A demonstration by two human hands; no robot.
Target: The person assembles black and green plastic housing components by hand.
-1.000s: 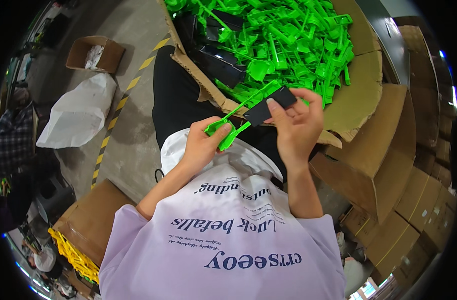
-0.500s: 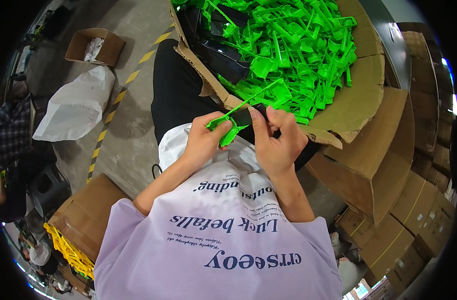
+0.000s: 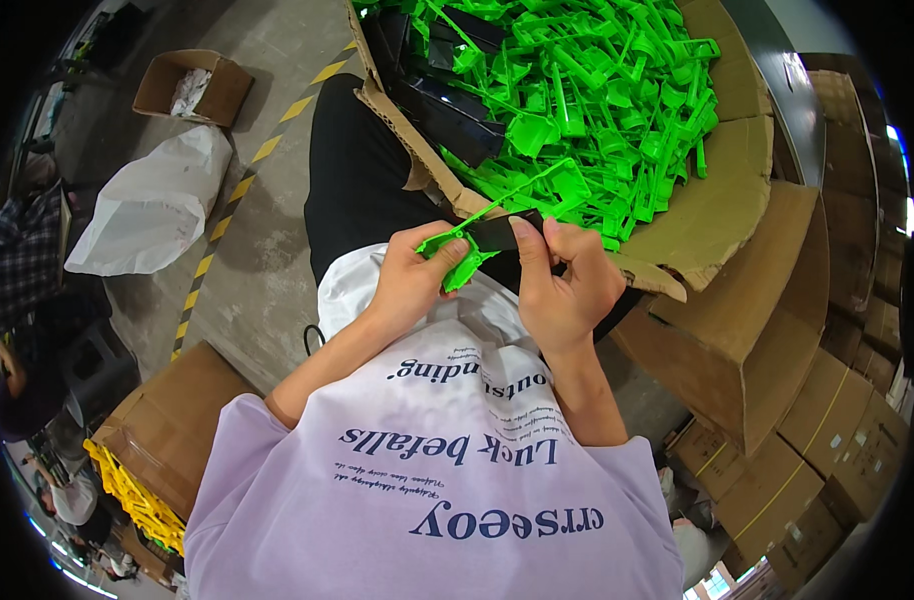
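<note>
In front of my belly, my left hand (image 3: 409,278) is closed around a bright green plastic part (image 3: 465,270), thumb on top. A long thin green arm of it slants up toward the carton. Against this part lies a flat black piece (image 3: 495,234), whose near end meets the green plastic. My right hand (image 3: 574,290) is closed, thumb and bent index finger pinching the black piece's right end. Just beyond both hands, a big open carton (image 3: 732,175) holds a heap of green plastic parts (image 3: 617,110) and several glossy black pieces (image 3: 445,112).
Brown cartons (image 3: 777,480) are stacked at the right. At the left, a white sack (image 3: 157,205) and a small open box (image 3: 217,95) lie on the floor beside yellow-black tape (image 3: 217,235). Yellow parts (image 3: 137,495) show by another carton (image 3: 182,430). Another person (image 3: 22,260) sits at far left.
My right hand has shifted slightly to the right, and more of the black piece shows between the hands. My left hand keeps its hold on the green part.
</note>
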